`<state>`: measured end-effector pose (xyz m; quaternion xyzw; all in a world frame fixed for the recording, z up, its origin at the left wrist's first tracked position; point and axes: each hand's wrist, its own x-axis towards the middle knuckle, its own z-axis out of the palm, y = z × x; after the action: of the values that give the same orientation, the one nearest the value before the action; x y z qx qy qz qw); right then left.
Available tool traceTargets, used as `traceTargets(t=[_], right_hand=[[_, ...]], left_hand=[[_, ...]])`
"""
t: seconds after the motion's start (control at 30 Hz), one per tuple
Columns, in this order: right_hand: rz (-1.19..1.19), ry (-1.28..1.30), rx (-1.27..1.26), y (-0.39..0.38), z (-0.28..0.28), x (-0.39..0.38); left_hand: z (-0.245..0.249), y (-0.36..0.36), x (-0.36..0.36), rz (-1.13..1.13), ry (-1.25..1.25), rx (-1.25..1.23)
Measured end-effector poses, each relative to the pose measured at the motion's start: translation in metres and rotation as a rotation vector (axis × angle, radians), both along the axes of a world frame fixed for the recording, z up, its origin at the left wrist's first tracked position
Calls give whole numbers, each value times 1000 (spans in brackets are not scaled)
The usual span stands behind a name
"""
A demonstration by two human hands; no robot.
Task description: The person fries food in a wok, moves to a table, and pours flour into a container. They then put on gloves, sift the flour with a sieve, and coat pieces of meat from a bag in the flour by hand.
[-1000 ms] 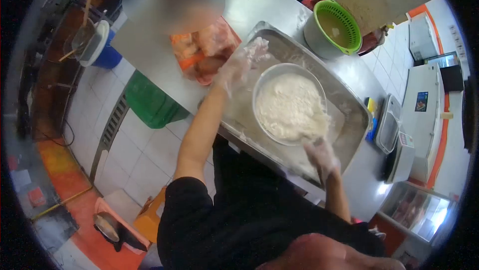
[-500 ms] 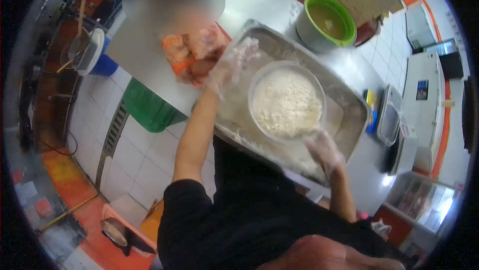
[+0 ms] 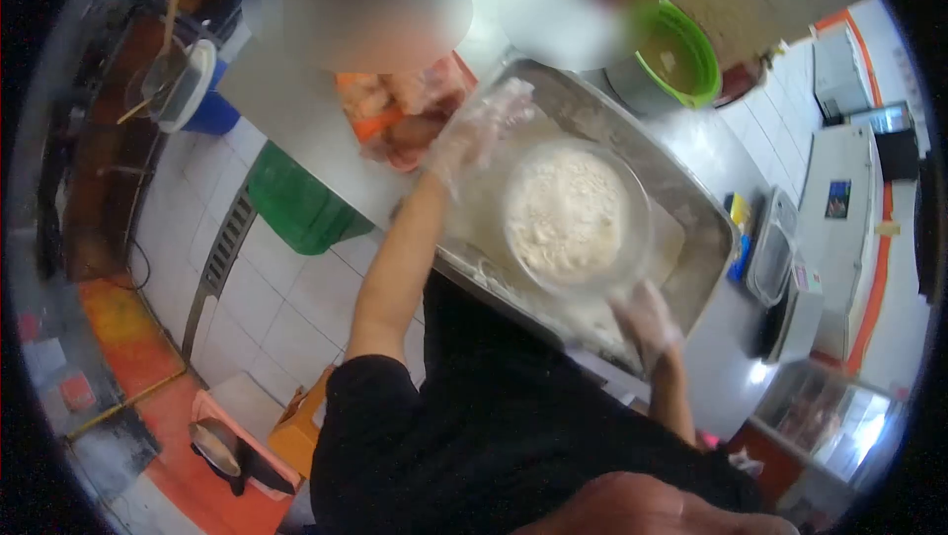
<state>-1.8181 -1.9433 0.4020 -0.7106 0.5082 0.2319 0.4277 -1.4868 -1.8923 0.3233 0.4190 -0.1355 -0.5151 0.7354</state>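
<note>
Flanking flour bowl (image 3: 570,214) rim, left hand (image 3: 482,130), right hand (image 3: 647,323), within tray (image 3: 706,217)

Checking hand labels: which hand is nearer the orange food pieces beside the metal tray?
Left. The left hand is beside the orange food pieces, at the far edge of the flour bowl; the right hand is across the bowl, at its near edge.

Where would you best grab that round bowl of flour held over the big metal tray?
Grip the bowl by its rim at two opposite sides, reaching down from outside. It is wide, round and full of flour, so a one-sided grip would likely tip it. The left hand and right hand are near such spots.
</note>
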Motion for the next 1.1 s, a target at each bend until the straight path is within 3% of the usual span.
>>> traceTargets(t=[0.03,0.07,0.17,0.2,0.27,0.3,0.33,0.37,0.4,0.43,0.47,0.5,0.57,0.63,0.67,0.7,0.77,0.8,0.87,0.9,0.93,1.0,1.03,1.07,1.1], right_hand=[[-99,-338,-35,2,-11,-13],[-159,-487,-20,2,-12,-12],[-341,-47,191,7,-3,-23],[-208,23,110,7,-9,-26],[-30,21,8,-3,-13,3],[-4,-131,-58,5,8,9],[-5,-281,-120,14,18,7],[-38,-265,-109,28,-2,-24],[-487,-404,95,31,-42,-59],[-911,-572,310,20,-70,-69],[-306,-366,133,10,-67,-70],[253,-205,-149,0,-63,-69],[278,-369,-187,10,-65,-72],[-643,-414,143,24,-59,-39],[162,-179,-172,20,-56,-44],[458,-248,-306,18,-43,-48],[1002,-390,-780,11,-19,-55],[1015,-406,-778,12,-29,-47],[-103,-800,-11,29,-52,-42],[-372,-838,194,29,-51,-52],[-672,-878,368,29,-46,-59],[-43,-388,-84,15,-42,-47],[-135,-667,100,10,-52,-71],[-154,-661,98,10,-49,-62],[-224,-457,96,17,-35,-29]], left_hand=[[-11,-3,9,-51,-96,47],[-12,1,17,-34,-101,46],[-17,-1,7,-109,95,-15],[-31,-2,-2,-104,101,-9],[-52,-12,10,-45,-20,-186],[-38,3,7,-106,-66,-240],[-24,2,7,-118,-67,-233],[-9,2,-4,-108,70,-126],[0,3,-5,-71,194,-22],[-28,-2,0,-57,160,-28],[-84,-8,10,-70,-337,-191],[-91,-8,11,-97,-189,-321],[-106,-9,13,-179,131,-557],[81,20,-30,-119,-247,205],[15,8,-15,-152,-206,116],[-50,-3,0,-189,-160,29],[-22,-5,-16,44,-30,-205],[-18,-1,-6,61,-39,-200],[-13,-2,-2,-33,14,-164],[20,6,-6,-69,139,87],[9,3,-5,-57,74,28],[-10,0,0,-40,8,-85],[-12,0,2,-28,0,-96],[-14,-3,-2,-33,-3,-80],[-14,-4,-4,-43,-6,-54]])
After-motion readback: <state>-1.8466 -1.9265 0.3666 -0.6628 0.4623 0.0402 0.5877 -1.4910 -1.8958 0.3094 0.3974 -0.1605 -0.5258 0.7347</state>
